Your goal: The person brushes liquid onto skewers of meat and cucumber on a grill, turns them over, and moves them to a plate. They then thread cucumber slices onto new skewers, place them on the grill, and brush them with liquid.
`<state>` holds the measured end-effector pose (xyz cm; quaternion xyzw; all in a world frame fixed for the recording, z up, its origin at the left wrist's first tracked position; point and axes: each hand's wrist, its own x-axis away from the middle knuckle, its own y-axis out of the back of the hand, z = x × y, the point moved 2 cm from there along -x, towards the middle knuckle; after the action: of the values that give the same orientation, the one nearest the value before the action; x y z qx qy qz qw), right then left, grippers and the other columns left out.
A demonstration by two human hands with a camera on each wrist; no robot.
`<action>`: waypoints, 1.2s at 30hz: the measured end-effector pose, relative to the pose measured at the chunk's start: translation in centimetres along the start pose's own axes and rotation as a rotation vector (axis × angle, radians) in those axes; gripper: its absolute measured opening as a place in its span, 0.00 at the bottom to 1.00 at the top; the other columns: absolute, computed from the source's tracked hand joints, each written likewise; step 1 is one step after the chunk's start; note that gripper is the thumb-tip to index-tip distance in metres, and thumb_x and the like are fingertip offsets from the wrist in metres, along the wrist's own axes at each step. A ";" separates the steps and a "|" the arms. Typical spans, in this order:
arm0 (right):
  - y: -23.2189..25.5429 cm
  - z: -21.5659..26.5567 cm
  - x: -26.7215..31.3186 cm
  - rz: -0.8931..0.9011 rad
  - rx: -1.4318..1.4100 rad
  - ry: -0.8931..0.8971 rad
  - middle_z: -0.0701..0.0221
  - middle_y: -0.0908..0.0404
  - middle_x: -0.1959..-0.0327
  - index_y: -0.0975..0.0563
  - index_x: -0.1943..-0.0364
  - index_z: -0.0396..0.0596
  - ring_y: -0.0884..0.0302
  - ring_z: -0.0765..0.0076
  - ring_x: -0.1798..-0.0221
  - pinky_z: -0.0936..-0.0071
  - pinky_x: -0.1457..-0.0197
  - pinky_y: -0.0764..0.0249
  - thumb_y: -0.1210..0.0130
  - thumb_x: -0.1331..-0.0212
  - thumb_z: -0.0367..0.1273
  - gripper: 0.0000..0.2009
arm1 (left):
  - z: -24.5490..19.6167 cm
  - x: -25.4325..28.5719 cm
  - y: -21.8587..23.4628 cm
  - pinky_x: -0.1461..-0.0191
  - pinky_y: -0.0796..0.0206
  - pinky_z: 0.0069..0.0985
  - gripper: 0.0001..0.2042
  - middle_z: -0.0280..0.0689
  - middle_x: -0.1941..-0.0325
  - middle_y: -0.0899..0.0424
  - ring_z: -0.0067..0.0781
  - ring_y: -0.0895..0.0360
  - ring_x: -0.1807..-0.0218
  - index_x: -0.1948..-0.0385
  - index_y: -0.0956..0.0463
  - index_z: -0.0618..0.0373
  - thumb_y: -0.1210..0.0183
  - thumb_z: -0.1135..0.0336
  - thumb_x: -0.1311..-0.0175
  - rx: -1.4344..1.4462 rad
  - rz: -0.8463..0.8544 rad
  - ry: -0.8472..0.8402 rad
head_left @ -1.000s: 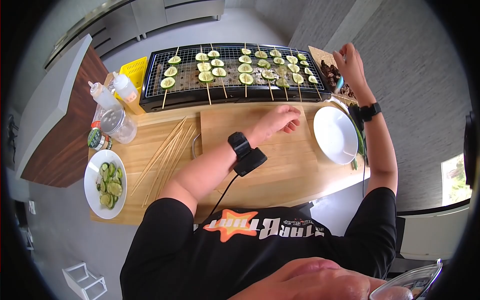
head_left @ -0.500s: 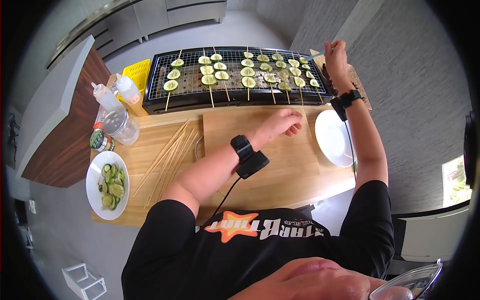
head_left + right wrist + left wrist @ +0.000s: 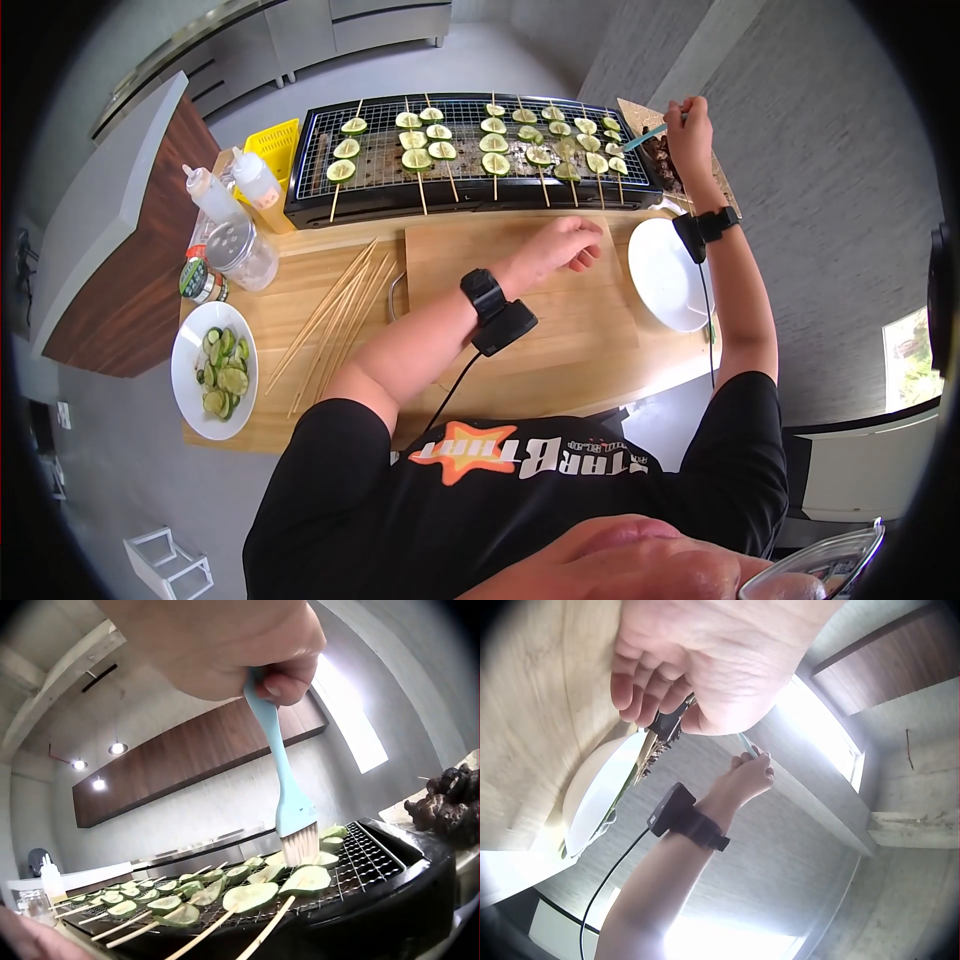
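Observation:
In the right wrist view my right hand (image 3: 225, 645) grips a light blue brush (image 3: 283, 772), its bristles touching green slices at the grill's right end. The head view shows that right hand (image 3: 690, 140) beyond the right edge of the black grill (image 3: 400, 192). Skewers of round green slices (image 3: 494, 143) lie across the wire mesh. My left hand (image 3: 563, 247) rests over the wooden cutting board (image 3: 500, 300), fingers loosely curled, holding nothing; the left wrist view also shows this hand (image 3: 705, 660) with nothing in it.
A white bowl (image 3: 668, 275) stands right of the board. Dark pieces (image 3: 662, 165) lie on a tray beyond it. To the left are bare skewers (image 3: 325, 320), a bowl of slices (image 3: 222, 420), a shaker jar (image 3: 245, 258), squeeze bottles (image 3: 257, 180) and a yellow basket (image 3: 272, 145).
From over the dark pieces, my right hand moved left with the brush to the grill's far right corner, then back nearer along the rightmost skewers. My left hand has barely moved.

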<state>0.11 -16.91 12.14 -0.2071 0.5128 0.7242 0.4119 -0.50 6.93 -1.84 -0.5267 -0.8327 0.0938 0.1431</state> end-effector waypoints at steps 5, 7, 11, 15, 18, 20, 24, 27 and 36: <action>0.8 0.4 1.9 0.058 0.094 0.141 0.53 0.24 0.78 0.36 0.64 0.42 0.24 0.48 0.74 0.58 0.69 0.30 0.47 0.37 0.33 0.11 | -0.3 0.2 -0.2 0.60 0.30 0.18 0.14 0.32 0.63 0.20 0.19 0.24 0.64 0.53 0.28 0.56 0.47 0.59 0.33 -0.004 0.008 0.001; 1.9 0.9 2.0 0.028 -0.029 0.059 0.53 0.24 0.79 0.36 0.64 0.42 0.23 0.49 0.72 0.58 0.69 0.29 0.47 0.38 0.33 0.12 | -0.4 0.3 -0.1 0.60 0.30 0.18 0.14 0.32 0.63 0.20 0.19 0.24 0.63 0.53 0.28 0.56 0.47 0.59 0.33 -0.007 0.006 0.002; 3.0 2.2 2.9 0.023 -0.028 0.002 0.53 0.23 0.76 0.37 0.65 0.42 0.22 0.51 0.74 0.60 0.71 0.29 0.47 0.38 0.33 0.11 | -0.2 0.3 -0.1 0.60 0.31 0.17 0.14 0.32 0.63 0.20 0.18 0.24 0.63 0.52 0.28 0.56 0.47 0.58 0.33 -0.008 0.003 0.000; 2.8 0.7 4.2 0.108 0.003 -0.022 0.56 0.21 0.71 0.38 0.66 0.42 0.22 0.59 0.76 0.69 0.73 0.27 0.47 0.37 0.31 0.11 | -0.1 0.1 0.0 0.60 0.31 0.17 0.14 0.31 0.64 0.20 0.18 0.24 0.64 0.56 0.25 0.57 0.46 0.57 0.33 -0.025 -0.009 -0.002; 4.8 2.9 6.1 0.035 -0.294 -0.052 0.60 0.21 0.71 0.38 0.65 0.43 0.20 0.65 0.71 0.74 0.68 0.25 0.47 0.37 0.28 0.10 | 0.1 0.0 0.1 0.63 0.33 0.16 0.17 0.31 0.66 0.20 0.18 0.26 0.66 0.60 0.22 0.58 0.49 0.53 0.32 -0.071 0.059 -0.055; 6.2 5.5 8.8 0.094 -0.338 -0.016 0.63 0.22 0.65 0.39 0.65 0.44 0.21 0.70 0.66 0.77 0.64 0.25 0.48 0.38 0.25 0.10 | -0.2 -0.1 0.1 0.65 0.35 0.16 0.20 0.31 0.67 0.21 0.18 0.27 0.68 0.62 0.21 0.58 0.52 0.49 0.31 -0.069 0.151 -0.044; 8.0 9.0 14.9 0.242 -0.315 0.074 0.60 0.24 0.60 0.39 0.65 0.44 0.23 0.69 0.61 0.76 0.61 0.25 0.47 0.40 0.21 0.11 | -1.1 0.7 -0.9 0.69 0.38 0.16 0.27 0.32 0.68 0.22 0.19 0.30 0.72 0.61 0.21 0.59 0.58 0.42 0.30 0.036 0.300 -0.100; 8.4 10.0 19.0 0.322 -0.438 0.057 0.58 0.25 0.57 0.37 0.68 0.43 0.24 0.65 0.59 0.74 0.56 0.25 0.46 0.43 0.19 0.11 | -1.3 1.3 -2.0 0.68 0.35 0.17 0.28 0.34 0.69 0.22 0.21 0.26 0.71 0.64 0.22 0.59 0.59 0.41 0.30 0.000 0.313 -0.083; 10.2 9.0 26.3 0.505 -0.661 -0.214 0.61 0.26 0.57 0.32 0.70 0.41 0.24 0.66 0.55 0.74 0.52 0.25 0.42 0.44 0.22 0.08 | -0.4 1.8 -2.3 0.73 0.36 0.18 0.20 0.31 0.80 0.22 0.19 0.28 0.79 0.77 0.24 0.56 0.54 0.51 0.31 -0.534 0.272 0.149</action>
<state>-22.15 0.06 2.43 -0.1197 0.2422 0.9451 0.1838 -3.04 7.63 -0.50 -0.6576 -0.7370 -0.1489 0.0467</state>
